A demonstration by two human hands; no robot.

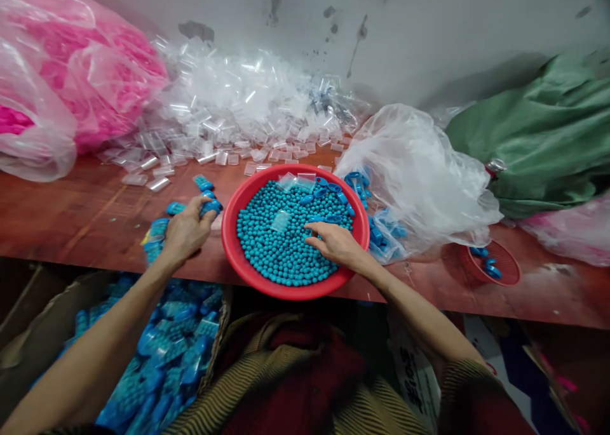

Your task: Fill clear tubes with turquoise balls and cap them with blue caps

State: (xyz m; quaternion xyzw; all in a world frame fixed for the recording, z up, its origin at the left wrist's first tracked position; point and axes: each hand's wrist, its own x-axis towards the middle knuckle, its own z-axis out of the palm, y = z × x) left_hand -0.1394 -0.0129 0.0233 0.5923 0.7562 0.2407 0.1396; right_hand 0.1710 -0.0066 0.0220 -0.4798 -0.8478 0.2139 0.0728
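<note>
My left hand (187, 233) is at the table edge, left of a red plastic basin (229, 232). Its fingers are closed on a small blue plastic case (210, 204). Similar bead-filled cases (157, 230) lie beside that hand. My right hand (337, 243) is inside the basin, thumb and fingers bent together just above the turquoise beads (286, 254); whatever they pinch is too small to make out. Blue plastic parts (328, 219) lie on the beads by its fingertips. A clear plastic cover (281, 221) rests mid-basin, with more covers at the far rim.
Clear plastic covers (229, 105) are heaped against the wall. Bags of pink parts (95, 66) stand far left. A white plastic bag (419, 174) with blue parts, a small red basket (505, 267) and green cloth (528, 130) are right. Below left, a carton holds blue cases (166, 333).
</note>
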